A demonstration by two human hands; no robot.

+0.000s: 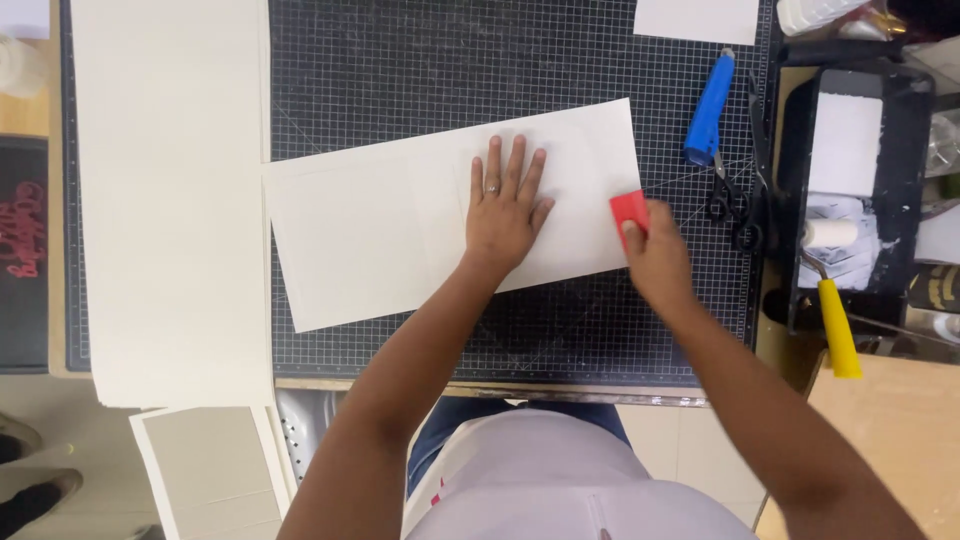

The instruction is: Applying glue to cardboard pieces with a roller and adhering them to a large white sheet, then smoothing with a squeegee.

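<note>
Two hands on one cream sheet (400,240), lying askew on gridded mat (400,70). Left hand (505,205) flat, fingers spread, pinning sheet. Right hand (655,255) pinching red scraper (630,210) at sheet's right edge. Judged: smoothing step; next stroke needs steady pressure, sheet held still. Black tray (900,180) right: white pad, crumpled wipe, yellow-handled roller (835,300). Blue tool (710,105), scissors (735,200) beside.

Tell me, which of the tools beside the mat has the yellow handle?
The paint roller, resting in the black tray on the right. Its handle is yellow, while the tool higher up on the cutting mat is blue and the scissors are black.
</note>
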